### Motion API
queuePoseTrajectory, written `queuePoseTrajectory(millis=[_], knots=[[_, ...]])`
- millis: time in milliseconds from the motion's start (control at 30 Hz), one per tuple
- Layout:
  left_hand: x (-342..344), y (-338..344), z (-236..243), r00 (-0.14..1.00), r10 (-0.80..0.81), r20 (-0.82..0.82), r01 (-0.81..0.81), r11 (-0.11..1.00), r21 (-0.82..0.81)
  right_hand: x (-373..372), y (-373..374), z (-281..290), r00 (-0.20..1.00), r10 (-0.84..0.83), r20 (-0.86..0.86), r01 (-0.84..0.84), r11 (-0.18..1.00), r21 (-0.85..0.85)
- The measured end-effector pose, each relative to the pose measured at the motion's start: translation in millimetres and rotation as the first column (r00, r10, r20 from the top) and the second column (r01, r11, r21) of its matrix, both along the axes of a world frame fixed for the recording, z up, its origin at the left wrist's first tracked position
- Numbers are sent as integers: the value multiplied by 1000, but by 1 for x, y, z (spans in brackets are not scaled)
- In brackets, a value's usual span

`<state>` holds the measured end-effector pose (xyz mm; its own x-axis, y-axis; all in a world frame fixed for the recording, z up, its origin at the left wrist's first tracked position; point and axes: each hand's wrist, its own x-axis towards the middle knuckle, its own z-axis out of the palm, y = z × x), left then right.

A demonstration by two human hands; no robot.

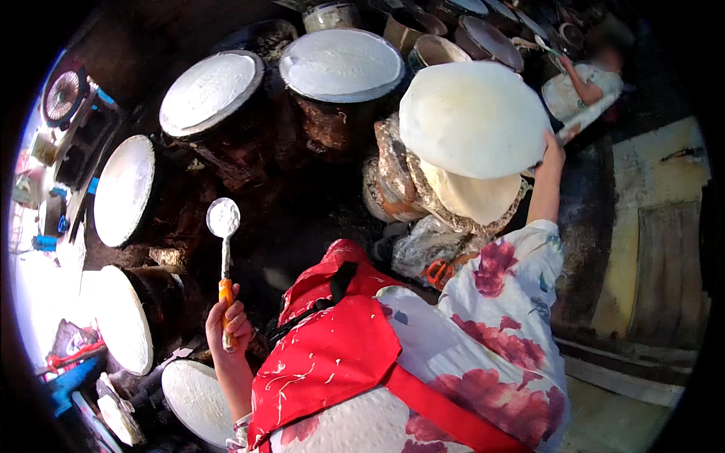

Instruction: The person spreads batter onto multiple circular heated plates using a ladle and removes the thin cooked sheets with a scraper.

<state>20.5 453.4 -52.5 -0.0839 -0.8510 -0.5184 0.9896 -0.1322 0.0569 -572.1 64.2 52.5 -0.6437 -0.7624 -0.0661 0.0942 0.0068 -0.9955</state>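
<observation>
My left hand [230, 326] is closed round the orange handle of a metal ladle [223, 217], whose round bowl is coated with white batter. My right hand [550, 151] grips the right edge of a large, thin, pale round sheet [472, 113], with its fingertips mostly hidden. Below and partly behind the sheet, more cream-coloured sheets [458, 198] lie in a crusted round holder [385, 147]. Round griddles coated white [210, 90] on dark drum-like bases form an arc from the lower left to the top centre. A red apron [325, 355] covers my front.
A co-worker [581, 98] at upper right holds a long utensil near more round pans [487, 41]. A fan [62, 97] and clutter stand at the left by bright light. A plastic bag [423, 249] and an orange object [438, 272] lie below the holder. A pale panel [657, 249] is at right.
</observation>
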Motion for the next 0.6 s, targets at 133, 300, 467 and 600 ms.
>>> queuePoseTrajectory(millis=[133,300,467,600], knots=[[8,-23,7,999,-35,31,35,999,11,-67,32,-114,991,-81,104,74,995,70],[3,-36,16,997,-75,-9,75,997,15,-61,81,-213,952,-185,243,143,973,180],[-2,-47,18,998,-65,17,65,998,6,-62,102,-230,936,-296,189,248,939,240],[-5,-46,18,999,-40,2,40,999,-24,-81,115,-227,942,-291,170,227,920,318]])
